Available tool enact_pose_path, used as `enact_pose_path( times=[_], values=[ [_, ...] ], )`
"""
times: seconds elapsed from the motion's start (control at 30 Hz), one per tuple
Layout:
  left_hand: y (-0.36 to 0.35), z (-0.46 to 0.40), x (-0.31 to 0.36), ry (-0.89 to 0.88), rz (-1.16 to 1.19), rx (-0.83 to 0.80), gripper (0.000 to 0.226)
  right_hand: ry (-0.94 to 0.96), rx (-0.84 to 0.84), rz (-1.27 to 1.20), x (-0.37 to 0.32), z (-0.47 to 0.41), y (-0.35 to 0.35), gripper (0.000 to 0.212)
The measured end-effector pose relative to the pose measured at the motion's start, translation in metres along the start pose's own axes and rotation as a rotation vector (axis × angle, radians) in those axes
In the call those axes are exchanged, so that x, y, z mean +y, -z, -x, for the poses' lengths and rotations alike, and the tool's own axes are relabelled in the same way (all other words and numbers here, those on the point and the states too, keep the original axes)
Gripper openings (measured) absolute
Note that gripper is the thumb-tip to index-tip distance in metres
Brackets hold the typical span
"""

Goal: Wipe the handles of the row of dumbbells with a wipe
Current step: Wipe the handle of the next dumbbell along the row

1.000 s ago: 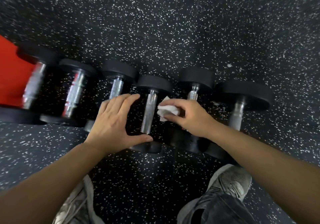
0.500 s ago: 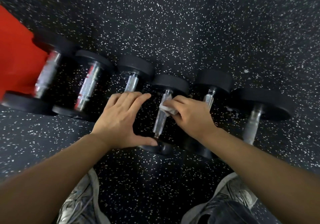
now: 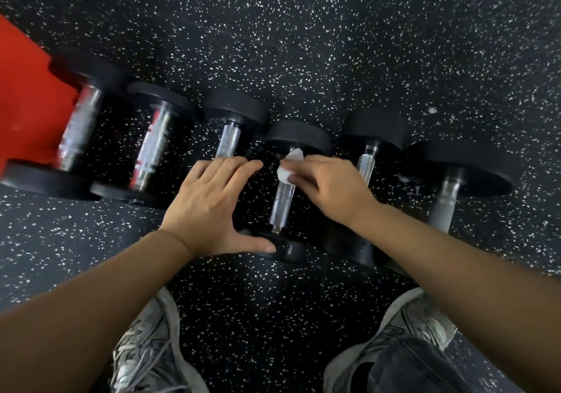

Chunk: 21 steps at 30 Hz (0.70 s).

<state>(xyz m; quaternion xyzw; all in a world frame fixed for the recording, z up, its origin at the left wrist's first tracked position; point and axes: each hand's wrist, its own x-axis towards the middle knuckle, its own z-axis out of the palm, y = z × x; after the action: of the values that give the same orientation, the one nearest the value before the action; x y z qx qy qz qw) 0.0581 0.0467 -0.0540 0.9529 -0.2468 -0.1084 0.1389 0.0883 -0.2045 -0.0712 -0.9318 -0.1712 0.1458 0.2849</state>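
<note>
Six dumbbells are laid side by side in a row on a black speckled floor [image 3: 303, 43], each with a metal handle between two black ends. The fourth dumbbell [image 3: 299, 139], counted from the red block [image 3: 27, 98], is taken here as the landmark.

A small white wipe [image 3: 288, 169] is pinched between the thumb and fingers of the right hand [image 3: 331, 189] and pressed against the upper part of that dumbbell's handle [image 3: 282, 204], just below its far end. The hand is closed on the wipe; how far the fingers reach around the bar cannot be told. The lower part of the handle is left bare.

To the left of the landmark, the left hand [image 3: 209, 204] is held open and flat, fingers together over the near part of the third dumbbell [image 3: 233, 113]. Its thumb is stretched out to the landmark's near end [image 3: 285, 248], apparently touching it. Nothing is gripped by it.

Further left, two larger dumbbells are seen blurred, the outermost one [image 3: 79, 131] against the red block. To the right of the landmark lie the fifth dumbbell [image 3: 375, 129] and a larger sixth one [image 3: 461, 164].

Nearer the camera than the landmark, two grey shoes [image 3: 145, 353] are seen.
</note>
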Motion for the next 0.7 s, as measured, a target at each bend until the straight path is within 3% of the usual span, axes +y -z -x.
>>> enact_pose_path(
  times=[0.27, 0.37, 0.6, 0.7],
  values=[
    [-0.001, -0.001, -0.001, 0.004, -0.018, 0.005, 0.132, 0.196, -0.462, 0.096, -0.016, 0.017, 0.0, 0.034],
    [0.0, 0.0, 0.0, 0.008, -0.021, 0.002, 0.131, 0.261, -0.33, 0.18, -0.018, 0.017, -0.001, 0.032],
    [0.0, 0.0, 0.0, 0.009, -0.025, -0.004, 0.131, 0.074, 0.154, 0.11, -0.004, 0.002, 0.004, 0.03],
    [0.0, 0.0, 0.0, 0.008, -0.019, 0.0, 0.131, 0.014, 0.102, 0.117, -0.007, 0.001, -0.001, 0.036]
  ],
)
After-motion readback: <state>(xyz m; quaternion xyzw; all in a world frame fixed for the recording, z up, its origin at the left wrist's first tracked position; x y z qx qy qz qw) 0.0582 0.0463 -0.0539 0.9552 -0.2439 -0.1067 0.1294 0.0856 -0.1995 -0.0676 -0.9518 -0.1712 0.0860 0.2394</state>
